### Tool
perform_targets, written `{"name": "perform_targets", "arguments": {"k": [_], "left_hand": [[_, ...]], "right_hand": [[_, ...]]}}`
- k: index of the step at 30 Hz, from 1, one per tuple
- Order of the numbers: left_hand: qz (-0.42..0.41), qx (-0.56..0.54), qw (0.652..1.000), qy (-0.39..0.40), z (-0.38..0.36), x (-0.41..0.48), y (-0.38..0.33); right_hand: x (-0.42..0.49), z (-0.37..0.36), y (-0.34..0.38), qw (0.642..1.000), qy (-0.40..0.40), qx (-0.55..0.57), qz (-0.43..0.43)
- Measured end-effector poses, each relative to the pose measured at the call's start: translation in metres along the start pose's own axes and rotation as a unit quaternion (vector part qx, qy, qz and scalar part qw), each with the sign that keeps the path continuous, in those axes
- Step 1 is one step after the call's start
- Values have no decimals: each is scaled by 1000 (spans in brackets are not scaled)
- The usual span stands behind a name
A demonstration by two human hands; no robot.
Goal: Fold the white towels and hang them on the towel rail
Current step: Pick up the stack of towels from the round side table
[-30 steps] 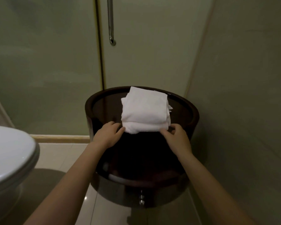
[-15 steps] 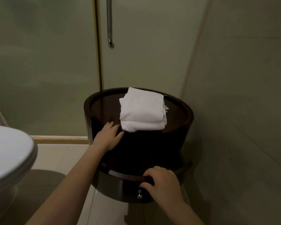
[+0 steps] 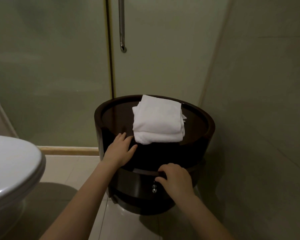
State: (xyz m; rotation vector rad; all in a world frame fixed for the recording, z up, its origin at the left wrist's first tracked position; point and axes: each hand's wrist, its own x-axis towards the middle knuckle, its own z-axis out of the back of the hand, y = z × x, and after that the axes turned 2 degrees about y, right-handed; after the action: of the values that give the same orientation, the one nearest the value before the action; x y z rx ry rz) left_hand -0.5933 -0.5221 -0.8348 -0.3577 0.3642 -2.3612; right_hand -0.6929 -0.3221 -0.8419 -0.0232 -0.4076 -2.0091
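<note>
White towels (image 3: 157, 122) lie as a folded stack on top of the round dark desk (image 3: 97, 116), toward its back and a little right of its middle. The left hand (image 3: 119, 149) rests flat on the desk's near top edge with its fingers straight, and its fingertips are just beside the stack's near left corner. The right hand (image 3: 176, 179) is lower on the desk's front, with its fingers curled over the lower ledge (image 3: 145, 171) just above a small metal knob (image 3: 154, 187). A vertical metal bar (image 3: 121, 23) behind the desk may be only a door handle; no certain towel rail shows. Folding looks done and hanging has not begun. Next, both hands need to leave the desk, grip the stack at its near edge so the folds hold together, and carry it to the rail.
</note>
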Motion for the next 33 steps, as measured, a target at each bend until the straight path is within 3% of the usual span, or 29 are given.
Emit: {"name": "perform_targets", "arguments": {"k": [21, 26, 30, 33], "left_hand": [[5, 49, 999, -3, -4, 0, -2], [11, 90, 996, -5, 1, 5, -5], [35, 6, 997, -63, 21, 25, -8], [78, -112, 983, -126, 44, 47, -18]], "right_hand": [[65, -5, -5, 997, -27, -23, -66], [56, -8, -5, 994, -99, -35, 13], [66, 30, -10, 958, -261, 55, 110], [97, 78, -13, 951, -264, 161, 16]]}}
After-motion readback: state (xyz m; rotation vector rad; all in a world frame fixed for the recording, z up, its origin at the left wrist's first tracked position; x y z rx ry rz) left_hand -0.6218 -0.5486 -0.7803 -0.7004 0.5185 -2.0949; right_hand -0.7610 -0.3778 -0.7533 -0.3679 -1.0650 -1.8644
